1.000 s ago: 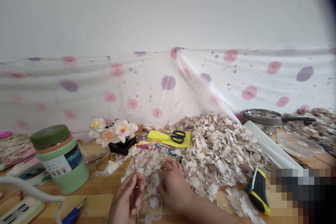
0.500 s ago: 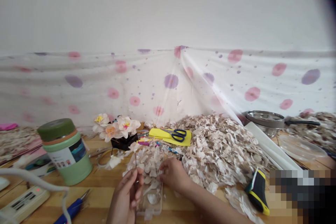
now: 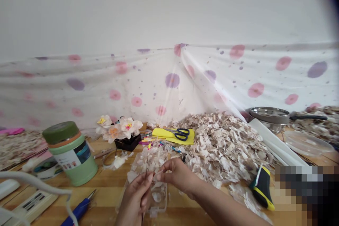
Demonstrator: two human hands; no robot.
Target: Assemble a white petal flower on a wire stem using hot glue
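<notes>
Low in the middle, my left hand (image 3: 140, 192) is closed around a thin dark stem (image 3: 147, 166) that stands nearly upright. A small yellow and pink bit (image 3: 149, 145) shows near the stem's top; whether it is joined on, I cannot tell. My right hand (image 3: 177, 174) is pinched just right of the left fingertips, almost touching them. Something small and pale seems to be between its fingers, too small to name. Beneath both hands lies a clear plastic box (image 3: 165, 201) with whitish petal-like flakes (image 3: 155, 159) in it.
A large heap of pale flakes (image 3: 225, 148) covers the right. Scissors (image 3: 181, 134) lie on yellow material (image 3: 161, 133). At left are a green jar (image 3: 76, 162), a blue-handled tool (image 3: 79, 212), a power strip (image 3: 31, 206) and flowers (image 3: 129, 127). A yellow-black handled tool (image 3: 263, 189) lies right.
My right hand has come away from the flakes in the box and drawn close to the left fingertips. The view has shifted slightly. My left hand still holds the stem.
</notes>
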